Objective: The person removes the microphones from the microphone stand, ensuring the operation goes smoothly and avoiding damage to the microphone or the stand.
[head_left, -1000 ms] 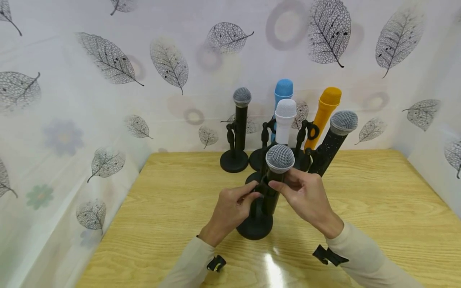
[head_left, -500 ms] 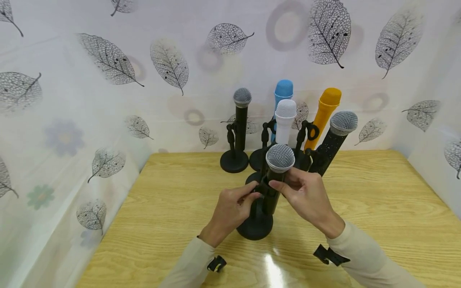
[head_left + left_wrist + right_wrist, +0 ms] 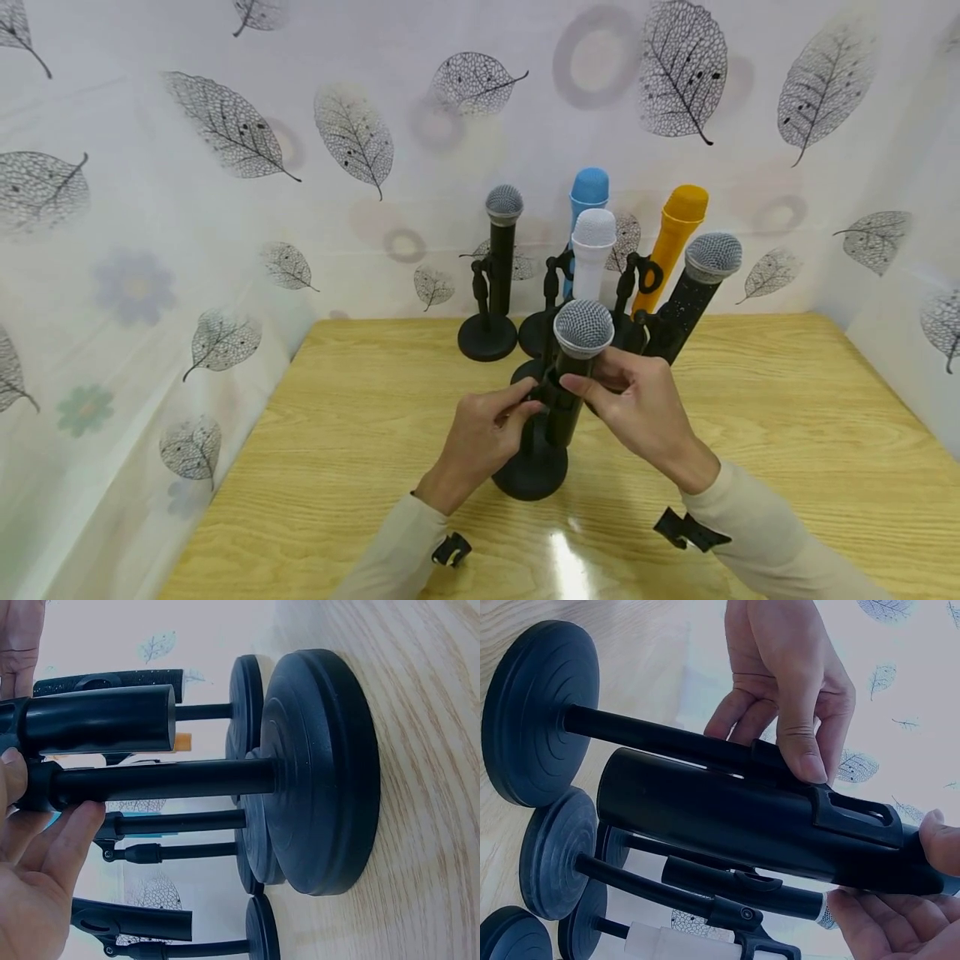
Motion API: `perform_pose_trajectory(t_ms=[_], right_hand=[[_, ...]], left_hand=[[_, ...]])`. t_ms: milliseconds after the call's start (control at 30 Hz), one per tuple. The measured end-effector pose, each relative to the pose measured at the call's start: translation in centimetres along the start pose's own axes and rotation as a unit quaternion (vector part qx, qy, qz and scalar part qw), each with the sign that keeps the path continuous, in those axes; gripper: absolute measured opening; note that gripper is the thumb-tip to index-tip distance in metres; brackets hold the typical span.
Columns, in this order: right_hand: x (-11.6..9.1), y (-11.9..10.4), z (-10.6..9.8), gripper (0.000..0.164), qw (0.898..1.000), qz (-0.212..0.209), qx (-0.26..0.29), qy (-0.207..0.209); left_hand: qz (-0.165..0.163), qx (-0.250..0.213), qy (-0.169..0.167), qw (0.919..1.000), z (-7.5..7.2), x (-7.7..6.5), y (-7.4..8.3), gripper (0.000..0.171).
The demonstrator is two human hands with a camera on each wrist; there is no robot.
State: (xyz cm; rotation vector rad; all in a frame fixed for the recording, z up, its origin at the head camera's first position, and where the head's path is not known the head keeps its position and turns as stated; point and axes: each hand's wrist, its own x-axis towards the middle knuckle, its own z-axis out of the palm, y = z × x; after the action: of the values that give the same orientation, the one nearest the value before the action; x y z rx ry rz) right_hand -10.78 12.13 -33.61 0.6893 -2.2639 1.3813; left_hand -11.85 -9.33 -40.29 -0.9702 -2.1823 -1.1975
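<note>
Six microphones, one near and five farther; probably six stands, some partly hidden; two hands; one table.

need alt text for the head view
A left hand pinches a black round-based stand; a right hand holds a silver-headed black cylindrical microphone. Behind are five black, blue, white and orange microphones.

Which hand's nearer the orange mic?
Right. The right hand grips the front black microphone, in front of the orange mic. The left hand pinches that microphone's stand, farther away, to the left.
</note>
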Motion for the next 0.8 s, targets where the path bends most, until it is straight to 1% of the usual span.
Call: perform_pose_trajectory(t_ms=[267, 400, 567, 667, 800], right_hand=[[0.12, -0.1, -0.47, 0.017, 1.0, -0.004, -0.001, 0.002], [0.17, -0.08, -0.65, 0.017, 1.0, 0.004, 0.01, -0.008], [-0.05, 0.12, -0.79, 0.032, 0.998, 0.024, 0.049, -0.026], [-0.18, 0.23, -0.75, 0.04, 0.997, 0.023, 0.07, -0.026], [-0.15, 0.4, -0.51, 0.039, 0.996, 0.021, 0.079, -0.03]], left_hand=[[-0.008, -0.008, -0.005, 0.9999, 0.18, 0.14, 0.12, 0.019], [-0.017, -0.005, -0.01, 0.9998, 0.15, 0.11, 0.07, 0.02], [-0.021, -0.001, -0.009, 0.9997, -0.02, -0.04, -0.05, 0.023], [-0.019, 0.001, -0.005, 0.9998, -0.08, -0.04, -0.09, 0.024], [-0.012, 0.003, -0.001, 0.9999, -0.03, 0.0, -0.13, 0.026]])
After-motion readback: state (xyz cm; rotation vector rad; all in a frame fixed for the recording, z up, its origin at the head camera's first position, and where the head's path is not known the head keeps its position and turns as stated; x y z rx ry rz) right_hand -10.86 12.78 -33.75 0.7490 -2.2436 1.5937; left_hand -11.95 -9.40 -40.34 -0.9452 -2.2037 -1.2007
